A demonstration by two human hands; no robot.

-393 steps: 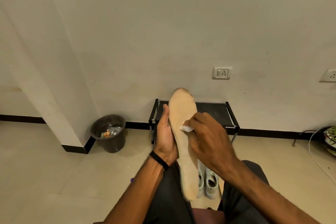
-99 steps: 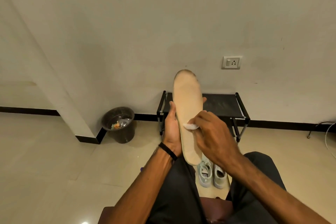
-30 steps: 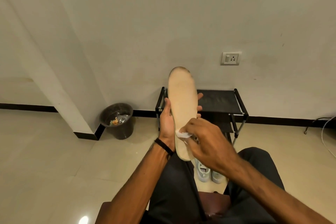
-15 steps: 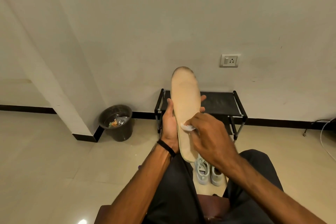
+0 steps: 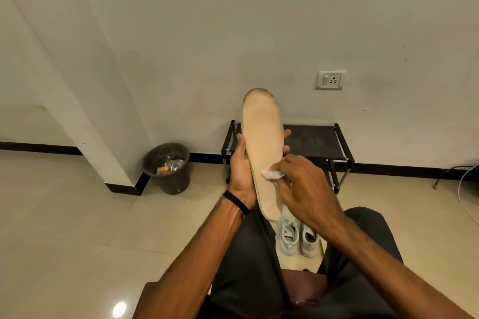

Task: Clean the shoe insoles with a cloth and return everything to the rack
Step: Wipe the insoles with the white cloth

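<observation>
Insole (image 5: pixel 263 153), just the one, beige and darkened at the toe end, stands nearly upright in front of the seated person, toe up. One left hand (image 5: pixel 241 171) grips it from behind along its left edge, thumb on the near side and fingertips (image 5: pixel 287 133) curling round the right edge; a black band (image 5: pixel 236 202) circles that wrist. One right hand (image 5: pixel 305 189) is bunched around a small white cloth (image 5: pixel 272 174), pinching it closed and pressing it against the lower middle of the insole's face. Two pale sneakers (image 5: pixel 298 238) sit side by side on the tiled floor between the knees, below the insole's heel. One black rack (image 5: pixel 316 141) stands against the wall behind, top shelf bare. One dark bin (image 5: pixel 168 167) holding some litter sits well to its left, by the wall corner. One socket plate (image 5: pixel 330 80) is on the wall above.
</observation>
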